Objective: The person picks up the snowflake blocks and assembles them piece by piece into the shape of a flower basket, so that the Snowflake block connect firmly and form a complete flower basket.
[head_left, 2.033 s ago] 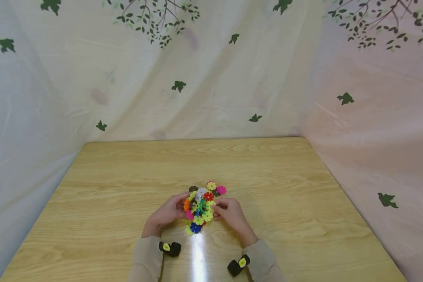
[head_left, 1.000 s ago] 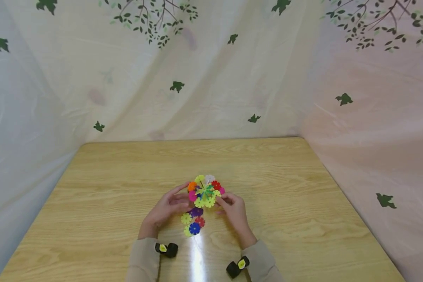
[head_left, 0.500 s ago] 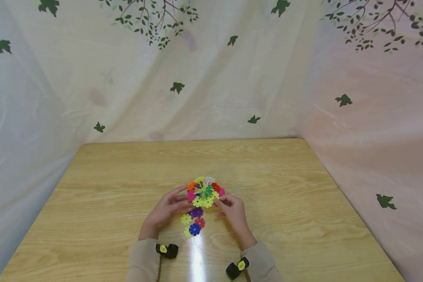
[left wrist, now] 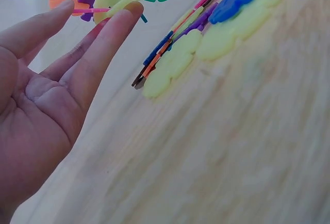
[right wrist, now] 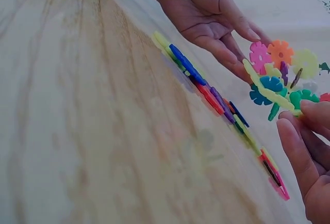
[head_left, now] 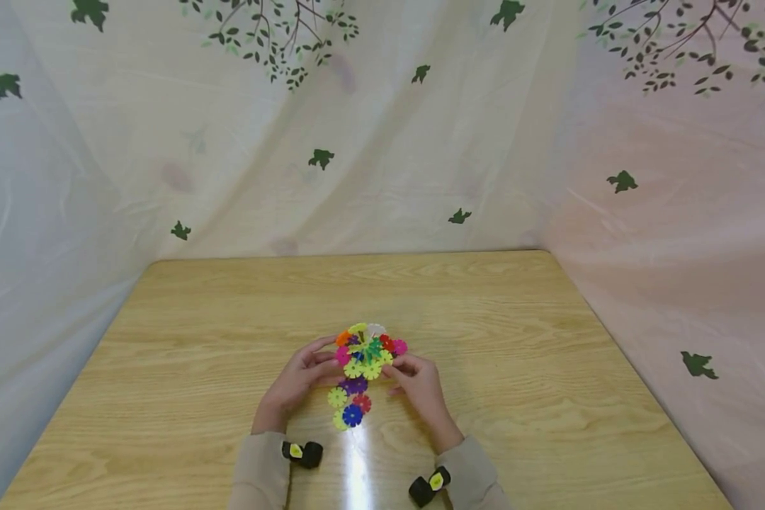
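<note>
Both hands hold a rounded cluster of joined plastic snowflake discs [head_left: 373,347] above the table, with yellow, green, orange, pink, red and white pieces. My left hand [head_left: 302,375] steadies its left side; in the left wrist view thumb and fingertips touch a pink disc [left wrist: 93,11] and a yellow one. On the other side, my right hand [head_left: 423,386] pinches a yellow disc at the cluster's edge between thumb and finger. Below the cluster several flat discs lie on the table, among them a blue disc [head_left: 353,415] and a purple disc [head_left: 358,384].
The wooden table [head_left: 516,319] stretches around the hands to its far edge. A pale curtain [head_left: 382,184] printed with leaves and birds hangs behind and at both sides. Black straps with small cameras [head_left: 307,454] sit on the wrists.
The cluster was moved up and tilted from over the flat discs, uncovering purple and yellow ones. Over the last second it has dropped slightly and shifted left, the right hand following a little.
</note>
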Action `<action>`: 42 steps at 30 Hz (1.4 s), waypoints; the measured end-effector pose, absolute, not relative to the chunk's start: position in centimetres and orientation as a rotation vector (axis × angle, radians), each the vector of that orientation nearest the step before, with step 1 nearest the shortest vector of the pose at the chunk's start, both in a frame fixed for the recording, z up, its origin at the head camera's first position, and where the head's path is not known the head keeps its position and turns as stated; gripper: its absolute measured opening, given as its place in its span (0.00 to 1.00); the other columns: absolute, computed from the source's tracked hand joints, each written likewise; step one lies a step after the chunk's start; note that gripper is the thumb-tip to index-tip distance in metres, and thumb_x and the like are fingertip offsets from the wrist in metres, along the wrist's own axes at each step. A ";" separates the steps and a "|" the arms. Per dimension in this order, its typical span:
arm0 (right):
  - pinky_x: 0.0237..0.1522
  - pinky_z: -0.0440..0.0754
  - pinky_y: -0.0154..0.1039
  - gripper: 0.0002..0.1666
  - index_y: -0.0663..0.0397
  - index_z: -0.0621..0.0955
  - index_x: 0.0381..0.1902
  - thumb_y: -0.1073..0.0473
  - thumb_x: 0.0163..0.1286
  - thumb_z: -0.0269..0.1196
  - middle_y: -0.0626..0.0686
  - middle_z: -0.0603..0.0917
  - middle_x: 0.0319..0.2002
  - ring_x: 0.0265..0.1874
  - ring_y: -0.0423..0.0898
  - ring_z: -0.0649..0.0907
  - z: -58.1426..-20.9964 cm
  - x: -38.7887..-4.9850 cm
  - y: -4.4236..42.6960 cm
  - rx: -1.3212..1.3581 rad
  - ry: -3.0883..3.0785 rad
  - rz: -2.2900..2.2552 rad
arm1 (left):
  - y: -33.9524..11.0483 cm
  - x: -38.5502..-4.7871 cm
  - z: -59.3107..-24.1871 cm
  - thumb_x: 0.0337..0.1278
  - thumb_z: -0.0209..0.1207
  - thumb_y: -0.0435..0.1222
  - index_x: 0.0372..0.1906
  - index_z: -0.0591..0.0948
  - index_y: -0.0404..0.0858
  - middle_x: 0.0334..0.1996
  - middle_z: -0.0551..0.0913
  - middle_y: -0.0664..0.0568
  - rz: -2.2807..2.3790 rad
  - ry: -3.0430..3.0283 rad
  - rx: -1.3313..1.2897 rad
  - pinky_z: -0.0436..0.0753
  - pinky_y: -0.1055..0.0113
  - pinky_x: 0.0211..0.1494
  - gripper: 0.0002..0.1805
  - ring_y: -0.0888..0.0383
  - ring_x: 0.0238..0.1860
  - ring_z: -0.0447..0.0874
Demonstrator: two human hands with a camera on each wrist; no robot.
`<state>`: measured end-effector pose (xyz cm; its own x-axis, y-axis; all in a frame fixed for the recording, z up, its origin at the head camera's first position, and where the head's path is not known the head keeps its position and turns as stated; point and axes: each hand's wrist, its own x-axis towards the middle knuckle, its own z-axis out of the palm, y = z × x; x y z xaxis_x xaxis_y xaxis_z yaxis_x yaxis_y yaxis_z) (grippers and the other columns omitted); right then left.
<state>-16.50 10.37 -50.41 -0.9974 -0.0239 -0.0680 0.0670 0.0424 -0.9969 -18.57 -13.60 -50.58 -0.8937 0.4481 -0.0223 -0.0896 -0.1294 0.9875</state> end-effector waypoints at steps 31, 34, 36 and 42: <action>0.34 0.88 0.38 0.41 0.75 0.70 0.62 0.40 0.72 0.54 0.65 0.81 0.54 0.42 0.44 0.85 -50.5 -16.8 11.5 0.040 1.840 -2.143 | -13.3 -18.5 -50.8 0.69 0.52 0.31 0.70 0.62 0.31 0.56 0.74 0.25 2.029 1.874 0.484 0.85 0.59 0.54 0.27 0.53 0.48 0.86; 0.35 0.88 0.35 0.41 0.74 0.69 0.63 0.40 0.72 0.54 0.61 0.83 0.52 0.42 0.43 0.84 -50.6 -16.9 11.6 0.022 1.802 -2.156 | -13.3 -18.5 -50.9 0.69 0.52 0.31 0.70 0.63 0.31 0.56 0.74 0.25 2.038 1.865 0.495 0.85 0.59 0.54 0.27 0.55 0.47 0.86; 0.34 0.88 0.34 0.41 0.76 0.68 0.64 0.42 0.73 0.54 0.57 0.84 0.49 0.42 0.43 0.84 -50.6 -16.9 11.7 0.015 1.751 -2.189 | -13.3 -18.4 -51.0 0.69 0.53 0.32 0.70 0.63 0.31 0.57 0.74 0.25 2.039 1.870 0.506 0.85 0.59 0.54 0.27 0.56 0.47 0.85; 0.31 0.87 0.33 0.34 0.74 0.70 0.61 0.48 0.73 0.55 0.47 0.84 0.42 0.40 0.41 0.84 -50.6 -16.8 11.9 0.012 1.669 -2.238 | -13.2 -18.4 -51.0 0.68 0.53 0.33 0.69 0.65 0.30 0.59 0.71 0.25 2.032 1.890 0.481 0.84 0.60 0.55 0.27 0.56 0.49 0.84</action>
<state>-16.83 11.87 -50.61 -0.9395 -0.2696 -0.2115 0.2796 -0.2466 -0.9279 -18.40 -13.22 -51.00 -0.8908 0.4536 0.0259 -0.0069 -0.0706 0.9975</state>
